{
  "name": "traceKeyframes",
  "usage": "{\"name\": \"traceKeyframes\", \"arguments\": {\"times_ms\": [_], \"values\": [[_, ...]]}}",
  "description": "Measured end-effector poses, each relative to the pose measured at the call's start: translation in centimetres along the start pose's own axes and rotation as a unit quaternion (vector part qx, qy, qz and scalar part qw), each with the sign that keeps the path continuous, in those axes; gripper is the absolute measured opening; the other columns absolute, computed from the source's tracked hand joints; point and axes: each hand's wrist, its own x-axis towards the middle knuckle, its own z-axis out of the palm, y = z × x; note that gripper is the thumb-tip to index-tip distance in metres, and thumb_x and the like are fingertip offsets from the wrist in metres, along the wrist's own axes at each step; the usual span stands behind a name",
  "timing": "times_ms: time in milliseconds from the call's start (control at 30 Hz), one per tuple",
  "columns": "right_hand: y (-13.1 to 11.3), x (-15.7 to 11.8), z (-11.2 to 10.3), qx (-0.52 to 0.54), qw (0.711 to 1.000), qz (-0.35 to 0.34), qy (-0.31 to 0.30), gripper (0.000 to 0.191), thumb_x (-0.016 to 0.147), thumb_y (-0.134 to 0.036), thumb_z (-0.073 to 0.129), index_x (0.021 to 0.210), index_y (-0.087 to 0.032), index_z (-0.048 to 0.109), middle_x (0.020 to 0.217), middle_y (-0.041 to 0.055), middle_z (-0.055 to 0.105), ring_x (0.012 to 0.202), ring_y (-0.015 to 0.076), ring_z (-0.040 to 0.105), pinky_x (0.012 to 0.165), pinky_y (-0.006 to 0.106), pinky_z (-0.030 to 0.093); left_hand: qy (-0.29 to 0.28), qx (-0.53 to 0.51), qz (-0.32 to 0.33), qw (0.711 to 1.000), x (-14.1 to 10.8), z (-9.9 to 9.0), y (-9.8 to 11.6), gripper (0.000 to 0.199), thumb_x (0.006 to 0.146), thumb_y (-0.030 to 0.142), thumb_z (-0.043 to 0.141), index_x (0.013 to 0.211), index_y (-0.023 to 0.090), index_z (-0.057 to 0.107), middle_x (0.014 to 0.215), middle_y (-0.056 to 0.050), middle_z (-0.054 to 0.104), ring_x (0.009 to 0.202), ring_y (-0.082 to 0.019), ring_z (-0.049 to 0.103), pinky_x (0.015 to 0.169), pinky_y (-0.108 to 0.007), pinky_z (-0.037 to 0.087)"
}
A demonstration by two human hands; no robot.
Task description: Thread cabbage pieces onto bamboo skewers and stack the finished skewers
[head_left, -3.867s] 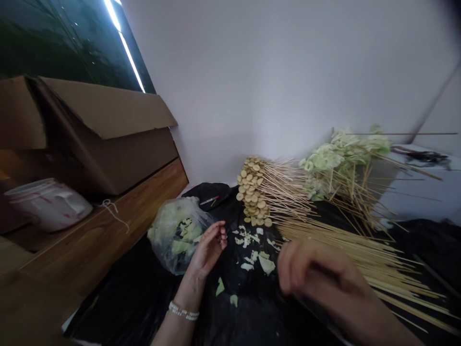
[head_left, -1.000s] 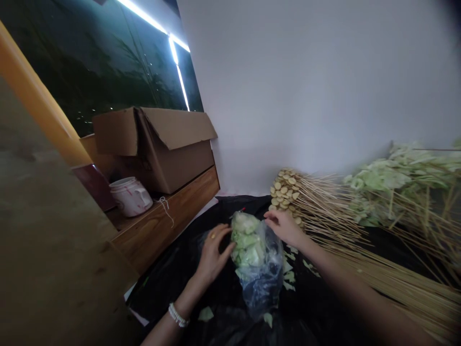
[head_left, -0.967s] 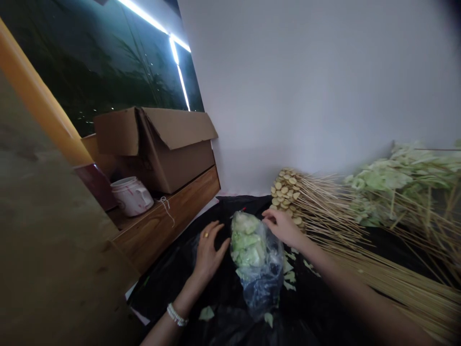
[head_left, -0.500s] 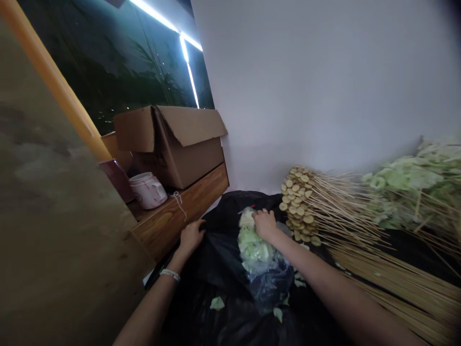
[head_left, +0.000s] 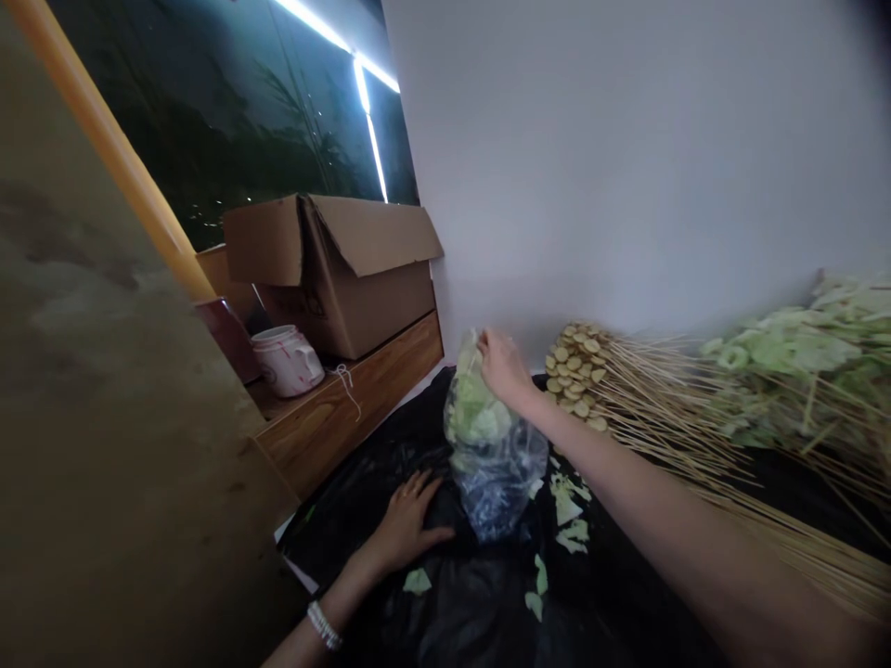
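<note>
Over black plastic, left hand splays empty, right hand pinches a clear bag.

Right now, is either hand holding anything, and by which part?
The right hand holds the clear bag by its upper end; the left hand holds nothing, spread over the black plastic.

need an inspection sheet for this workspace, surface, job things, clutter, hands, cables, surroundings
Surface: black sheeting, creased
Job's things: clear bag with pale green leaves in its upper part
Clutter: leaf scraps loose on the sheeting; skewered slices and skewered leaves heaped to the right
Hands: right hand grips the bag's top; left hand open, spread over the sheeting beside the bag
Cables: none certain; a white cord hangs over the wooden ledge
Surroundings: open cardboard box and white mug on the ledge; pale wall behind
</note>
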Motion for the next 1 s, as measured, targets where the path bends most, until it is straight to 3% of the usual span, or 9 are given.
{"name": "traceKeyframes", "arguments": {"times_ms": [100, 200, 267, 433, 533, 667, 800, 900, 1000], "values": [[-0.8, 1.5, -1.9, 0.098, 0.988, -0.004, 0.116, 0.015, 0.093, -0.018, 0.032, 0.095, -0.019, 0.047, 0.09, 0.0072, 0.059, 0.081, 0.019, 0.053, 0.068, 0.029, 0.035, -0.002, -0.013, 0.051, 0.999, 0.4, -0.9, -1.9, 0.026, 0.082, 0.032, 0.059, 0.106, 0.023, 0.065, 0.138, -0.009, 0.052, 0.133, -0.027, 0.041, 0.108, -0.043, 0.035], [-1.3, 2.0, -3.1, 0.159, 0.971, -0.009, 0.175, 0.011, 0.093, -0.019, 0.035, 0.09, -0.02, 0.045, 0.088, 0.0057, 0.058, 0.079, 0.0178, 0.052, 0.068, 0.029, 0.036, 0.042, 0.004, 0.061, 0.997, 1.3, -2.9, -3.3, 0.022, 0.086, 0.016, 0.048, 0.095, 0.023, 0.067, 0.119, -0.008, 0.065, 0.122, -0.023, 0.053, 0.104, -0.039, 0.04], [-1.4, 1.8, -3.2, 0.159, 0.973, -0.003, 0.166, 0.011, 0.093, -0.019, 0.035, 0.09, -0.02, 0.046, 0.09, 0.0061, 0.059, 0.081, 0.0178, 0.053, 0.069, 0.029, 0.037, 0.081, 0.053, 0.014, 0.995, 1.8, -4.0, -4.0, 0.028, 0.086, 0.014, 0.044, 0.096, 0.024, 0.068, 0.117, -0.007, 0.066, 0.122, -0.024, 0.053, 0.104, -0.041, 0.04], [-0.4, -0.7, -2.3, 0.127, 0.988, 0.033, 0.078, 0.015, 0.094, -0.02, 0.034, 0.097, -0.019, 0.048, 0.093, 0.0076, 0.06, 0.085, 0.0191, 0.055, 0.071, 0.029, 0.037, 0.092, 0.076, -0.075, 0.99, 2.0, -4.4, -4.5, 0.044, 0.076, 0.0, 0.04, 0.104, 0.022, 0.067, 0.124, -0.007, 0.062, 0.122, -0.023, 0.052, 0.103, -0.04, 0.041], [0.7, -2.5, -1.6, 0.087, 0.995, 0.044, 0.0, 0.017, 0.094, -0.021, 0.035, 0.097, -0.019, 0.051, 0.093, 0.0075, 0.062, 0.086, 0.0191, 0.056, 0.071, 0.028, 0.037, 0.166, 0.006, -0.057, 0.984, 1.8, -4.4, -2.8, 0.037, 0.08, 0.007, 0.044, 0.109, 0.02, 0.064, 0.124, -0.008, 0.062, 0.12, -0.022, 0.053, 0.107, -0.038, 0.038], [1.2, -4.1, -0.8, 0.064, 0.996, 0.06, -0.035, 0.016, 0.092, -0.023, 0.039, 0.095, -0.019, 0.055, 0.084, 0.0063, 0.064, 0.079, 0.0192, 0.058, 0.067, 0.027, 0.034, 0.338, -0.09, -0.023, 0.937, 0.3, -4.0, 2.9, 0.033, 0.091, 0.032, 0.043, 0.119, 0.02, 0.057, 0.127, -0.01, 0.059, 0.121, -0.024, 0.052, 0.104, -0.041, 0.04], [0.3, -4.6, -0.7, 0.052, 0.996, 0.068, -0.039, 0.018, 0.093, -0.024, 0.038, 0.096, -0.02, 0.055, 0.086, 0.0061, 0.066, 0.081, 0.0193, 0.06, 0.067, 0.027, 0.033, 0.329, -0.07, 0.084, 0.938, -0.4, -2.4, 8.5, 0.046, 0.08, 0.042, 0.063, 0.121, 0.024, 0.055, 0.127, -0.01, 0.057, 0.121, -0.028, 0.05, 0.102, -0.045, 0.04], [-0.5, -4.9, -1.2, 0.047, 0.997, 0.052, -0.011, 0.022, 0.097, -0.026, 0.032, 0.102, -0.02, 0.052, 0.093, 0.0057, 0.066, 0.084, 0.0182, 0.06, 0.068, 0.026, 0.034, 0.409, -0.119, 0.014, 0.905, 1.2, -2.2, 10.1, 0.063, 0.077, 0.043, 0.067, 0.132, 0.019, 0.045, 0.133, -0.014, 0.051, 0.123, -0.03, 0.047, 0.102, -0.046, 0.039], [-0.5, -5.6, -1.6, 0.05, 0.999, 0.016, 0.006, 0.021, 0.097, -0.026, 0.031, 0.1, -0.02, 0.052, 0.092, 0.005, 0.066, 0.083, 0.0174, 0.061, 0.067, 0.025, 0.034, 0.393, -0.181, -0.005, 0.902, 3.4, -3.4, 9.7, 0.036, 0.079, 0.041, 0.065, 0.108, 0.019, 0.062, 0.114, -0.01, 0.063, 0.112, -0.027, 0.055, 0.098, -0.042, 0.042]]}}
